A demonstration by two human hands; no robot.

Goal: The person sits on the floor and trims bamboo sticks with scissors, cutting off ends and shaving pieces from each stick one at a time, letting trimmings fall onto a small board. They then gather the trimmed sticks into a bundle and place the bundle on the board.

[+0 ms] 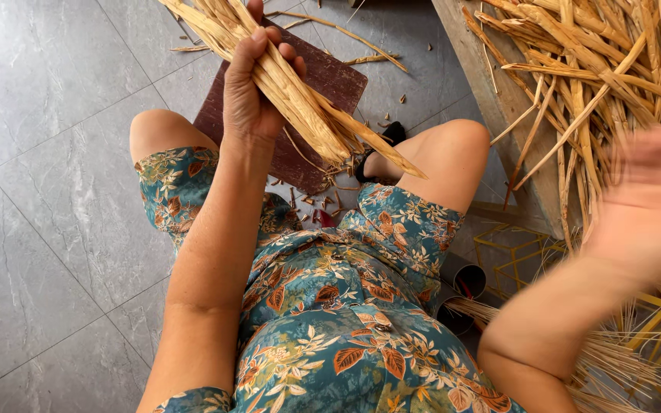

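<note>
Left hand (252, 95): grip closed round a bundle of dried strips (300, 99), held above the brown board (330, 80) on the floor.
Right hand (648, 199): blurred beside the strip pile (598, 69); grip cannot be told.

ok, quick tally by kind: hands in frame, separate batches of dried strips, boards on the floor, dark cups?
Hands: 2, left hand gripping a bundle of dried strips, right hand blurred near the pile of dried strips.
Strip batches: 2, the bundle and the pile.
Boards: 1, dark red board.
Dark cups: 2, partly hidden by the knee.
Total: 7
</note>
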